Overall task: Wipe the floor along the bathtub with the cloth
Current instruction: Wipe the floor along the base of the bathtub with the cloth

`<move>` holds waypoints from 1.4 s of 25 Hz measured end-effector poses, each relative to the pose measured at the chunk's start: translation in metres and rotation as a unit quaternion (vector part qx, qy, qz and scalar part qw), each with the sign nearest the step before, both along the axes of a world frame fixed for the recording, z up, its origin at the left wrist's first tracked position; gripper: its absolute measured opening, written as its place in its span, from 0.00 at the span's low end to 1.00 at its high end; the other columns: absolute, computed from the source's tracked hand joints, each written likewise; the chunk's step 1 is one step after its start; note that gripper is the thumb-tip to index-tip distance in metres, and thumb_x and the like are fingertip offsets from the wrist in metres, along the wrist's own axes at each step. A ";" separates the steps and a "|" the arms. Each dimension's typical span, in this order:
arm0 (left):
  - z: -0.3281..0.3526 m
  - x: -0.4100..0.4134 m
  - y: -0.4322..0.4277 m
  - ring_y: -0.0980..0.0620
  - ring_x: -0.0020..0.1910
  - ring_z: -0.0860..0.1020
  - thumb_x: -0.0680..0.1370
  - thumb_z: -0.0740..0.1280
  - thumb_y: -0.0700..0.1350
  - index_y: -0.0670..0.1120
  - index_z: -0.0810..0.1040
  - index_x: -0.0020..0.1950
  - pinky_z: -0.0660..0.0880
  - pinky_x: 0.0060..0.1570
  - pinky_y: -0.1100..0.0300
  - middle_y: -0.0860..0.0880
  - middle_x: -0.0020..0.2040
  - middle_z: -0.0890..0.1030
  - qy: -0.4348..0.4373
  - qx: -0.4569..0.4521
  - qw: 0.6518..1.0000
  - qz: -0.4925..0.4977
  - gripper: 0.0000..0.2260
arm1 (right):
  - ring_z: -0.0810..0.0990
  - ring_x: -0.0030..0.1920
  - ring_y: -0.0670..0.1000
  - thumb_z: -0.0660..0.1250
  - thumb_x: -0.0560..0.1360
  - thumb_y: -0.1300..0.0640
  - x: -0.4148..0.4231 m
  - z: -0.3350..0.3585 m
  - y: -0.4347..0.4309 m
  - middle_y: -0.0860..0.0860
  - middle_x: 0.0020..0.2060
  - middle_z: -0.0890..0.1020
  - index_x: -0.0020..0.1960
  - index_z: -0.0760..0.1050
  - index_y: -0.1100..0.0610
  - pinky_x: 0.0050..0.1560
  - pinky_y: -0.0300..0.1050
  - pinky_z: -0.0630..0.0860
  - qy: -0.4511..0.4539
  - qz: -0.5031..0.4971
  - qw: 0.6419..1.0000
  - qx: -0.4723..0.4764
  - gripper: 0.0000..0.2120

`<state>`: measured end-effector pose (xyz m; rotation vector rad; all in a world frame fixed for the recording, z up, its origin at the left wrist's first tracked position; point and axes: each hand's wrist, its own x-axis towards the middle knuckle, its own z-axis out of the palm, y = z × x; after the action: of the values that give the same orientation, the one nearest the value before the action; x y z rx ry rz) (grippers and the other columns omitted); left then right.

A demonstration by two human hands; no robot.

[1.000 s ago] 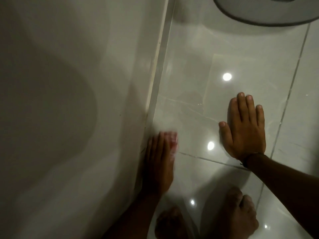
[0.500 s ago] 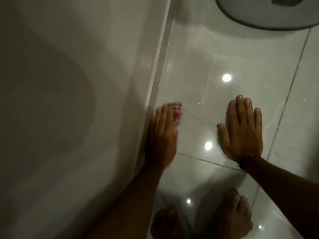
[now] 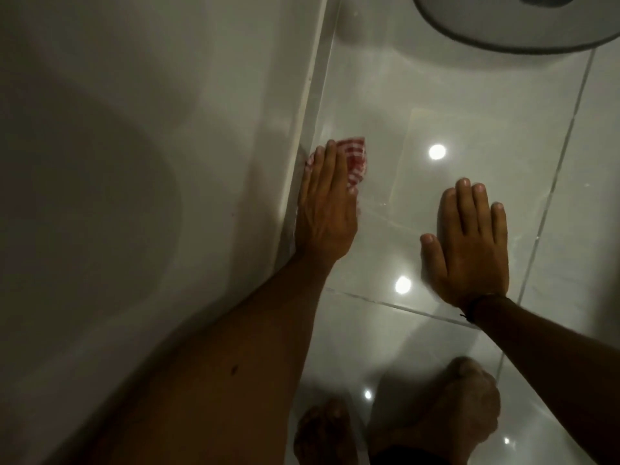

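Observation:
My left hand (image 3: 327, 213) lies flat on a red-and-white checked cloth (image 3: 355, 159), pressing it onto the glossy floor tiles (image 3: 436, 95) right beside the white bathtub wall (image 3: 167, 129). Only the cloth's far end shows beyond my fingertips; the remainder is hidden under the hand. My right hand (image 3: 469, 250) rests palm down on the tiles to the right, fingers spread slightly, holding nothing. A dark band circles its wrist.
A pale sealant strip (image 3: 310, 95) runs along the foot of the tub. A round grey object (image 3: 520, 25) sits on the floor at the top right. My two bare feet (image 3: 432, 414) stand at the bottom edge. Ceiling lights reflect in the tiles.
My left hand has slid the cloth forward along the tub edge, away from me. The right hand has stayed planted on the tile.

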<state>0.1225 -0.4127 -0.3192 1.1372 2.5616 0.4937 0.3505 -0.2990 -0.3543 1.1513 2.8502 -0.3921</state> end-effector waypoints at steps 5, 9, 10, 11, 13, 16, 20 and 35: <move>-0.010 0.041 -0.070 0.38 0.83 0.62 0.85 0.57 0.49 0.36 0.63 0.81 0.59 0.82 0.41 0.36 0.81 0.66 0.027 0.053 0.998 -0.005 0.27 | 0.45 0.89 0.60 0.51 0.86 0.40 -0.001 0.010 0.002 0.58 0.89 0.48 0.88 0.49 0.60 0.87 0.60 0.41 -0.007 0.015 0.999 -0.031 0.38; -0.014 0.070 -0.113 0.40 0.83 0.62 0.85 0.57 0.47 0.37 0.64 0.81 0.63 0.80 0.39 0.37 0.81 0.67 0.026 0.037 0.999 -0.008 0.26 | 0.44 0.89 0.61 0.49 0.85 0.41 0.019 0.014 -0.012 0.59 0.89 0.47 0.88 0.47 0.60 0.86 0.65 0.42 -0.018 -0.006 0.999 -0.039 0.38; -0.015 0.066 -0.108 0.40 0.83 0.62 0.85 0.57 0.48 0.37 0.64 0.80 0.63 0.80 0.39 0.37 0.81 0.67 0.030 0.036 0.999 -0.015 0.26 | 0.45 0.89 0.61 0.49 0.85 0.42 0.021 0.014 -0.015 0.59 0.89 0.48 0.88 0.48 0.60 0.86 0.66 0.43 -0.025 -0.011 0.999 -0.035 0.38; -0.017 0.060 -0.101 0.39 0.83 0.62 0.85 0.55 0.49 0.37 0.64 0.81 0.62 0.81 0.40 0.37 0.81 0.67 0.035 0.031 0.999 -0.021 0.26 | 0.45 0.89 0.61 0.49 0.85 0.42 0.022 0.013 -0.019 0.60 0.89 0.48 0.88 0.48 0.61 0.86 0.67 0.44 -0.030 -0.011 0.999 -0.030 0.38; -0.017 0.034 -0.069 0.38 0.83 0.61 0.85 0.52 0.51 0.37 0.61 0.82 0.59 0.82 0.41 0.37 0.82 0.65 0.045 0.031 0.998 -0.032 0.28 | 0.44 0.89 0.61 0.49 0.85 0.42 0.020 0.010 -0.025 0.60 0.88 0.48 0.88 0.48 0.61 0.86 0.67 0.43 -0.031 -0.010 0.999 -0.028 0.38; -0.007 -0.001 -0.009 0.38 0.84 0.58 0.84 0.51 0.51 0.37 0.58 0.83 0.55 0.84 0.42 0.37 0.84 0.61 0.010 0.034 0.999 -0.033 0.29 | 0.45 0.89 0.61 0.48 0.85 0.42 0.019 0.013 -0.022 0.60 0.88 0.48 0.88 0.48 0.61 0.86 0.66 0.43 -0.028 -0.020 0.999 -0.019 0.37; -0.009 0.018 -0.044 0.42 0.85 0.54 0.85 0.53 0.54 0.39 0.56 0.84 0.52 0.85 0.44 0.39 0.85 0.59 -0.002 0.021 0.999 -0.025 0.30 | 0.45 0.89 0.61 0.48 0.85 0.42 0.019 0.015 -0.020 0.60 0.88 0.48 0.88 0.48 0.61 0.86 0.66 0.44 -0.029 -0.016 0.999 -0.028 0.38; 0.003 0.004 -0.001 0.31 0.76 0.71 0.80 0.66 0.34 0.32 0.72 0.74 0.65 0.78 0.39 0.32 0.73 0.75 -0.004 0.128 0.991 0.029 0.21 | 0.45 0.88 0.60 0.50 0.85 0.38 0.020 0.038 -0.019 0.57 0.89 0.49 0.88 0.50 0.59 0.87 0.64 0.47 0.011 -0.032 0.996 -0.088 0.39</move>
<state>0.1260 -0.4136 -0.3158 1.1379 2.5853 0.8596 0.3704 -0.3180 -0.3167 1.2122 2.7364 -0.6487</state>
